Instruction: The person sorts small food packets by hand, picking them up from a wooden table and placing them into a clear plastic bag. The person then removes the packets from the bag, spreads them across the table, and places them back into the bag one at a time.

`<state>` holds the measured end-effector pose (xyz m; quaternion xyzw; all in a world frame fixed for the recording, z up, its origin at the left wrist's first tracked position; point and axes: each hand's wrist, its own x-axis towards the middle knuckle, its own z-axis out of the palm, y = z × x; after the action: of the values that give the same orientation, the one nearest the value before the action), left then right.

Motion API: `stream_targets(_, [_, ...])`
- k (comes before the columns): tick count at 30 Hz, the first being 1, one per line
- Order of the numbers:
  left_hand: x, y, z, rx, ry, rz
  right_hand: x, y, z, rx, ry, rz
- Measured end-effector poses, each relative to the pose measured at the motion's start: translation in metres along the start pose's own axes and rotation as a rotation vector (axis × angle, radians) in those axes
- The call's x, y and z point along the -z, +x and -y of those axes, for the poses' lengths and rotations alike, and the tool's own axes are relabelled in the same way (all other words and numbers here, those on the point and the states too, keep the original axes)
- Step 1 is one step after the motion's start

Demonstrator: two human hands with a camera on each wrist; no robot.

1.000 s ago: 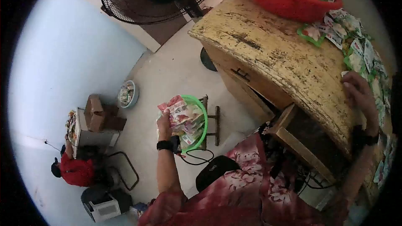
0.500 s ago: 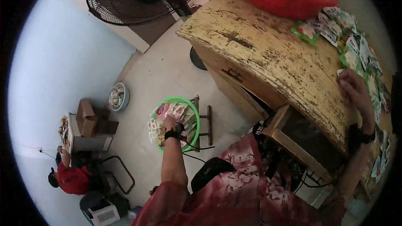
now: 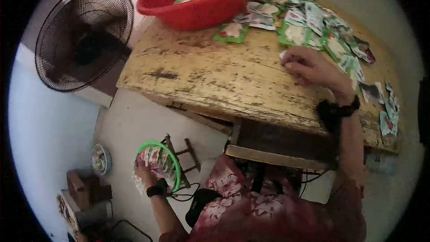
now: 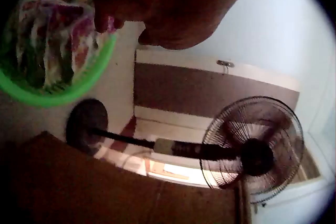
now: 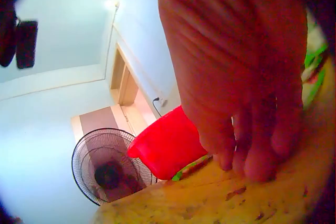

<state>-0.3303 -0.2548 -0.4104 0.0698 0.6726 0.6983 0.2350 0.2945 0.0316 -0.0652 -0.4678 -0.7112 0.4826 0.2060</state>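
My left hand (image 3: 144, 174) reaches into a green-rimmed basket (image 3: 178, 170) of pink and white food packets (image 3: 161, 163). In the left wrist view its fingertips are right at a pink packet (image 4: 81, 35); I cannot tell whether they pinch it. My right hand (image 3: 313, 68) rests on the worn yellow table (image 3: 197, 71), its fingers loosely bent and their tips down on the wood in the right wrist view. A small white bit (image 3: 282, 54) shows at those fingertips. Green-edged packets (image 3: 295, 33) lie spread just beyond that hand.
A red basin (image 3: 197, 11) with packets stands at the table's back left. Below the tabletop, a drawer (image 3: 273, 157) sticks out toward me. A standing fan (image 3: 85, 40) is at left. On the floor are a light-blue basin (image 3: 106, 161) and a cardboard box (image 3: 80, 190).
The head view has swung right, bringing the table nearer the middle. My left hand went down among the packets and is now at the basket's left side. My right hand stays on the table.
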Motion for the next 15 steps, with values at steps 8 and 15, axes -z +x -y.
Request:
stream_targets(8, [-0.191, -0.14, -0.164, -0.221, 0.012, 0.518, 0.004, -0.001, 0.002, 0.125, -0.403, -0.018])
stream_targets(15, [-0.248, -0.29, -0.238, -0.384, 0.137, 1.264, 0.002, 0.004, -0.001, 0.275, -0.831, -0.112])
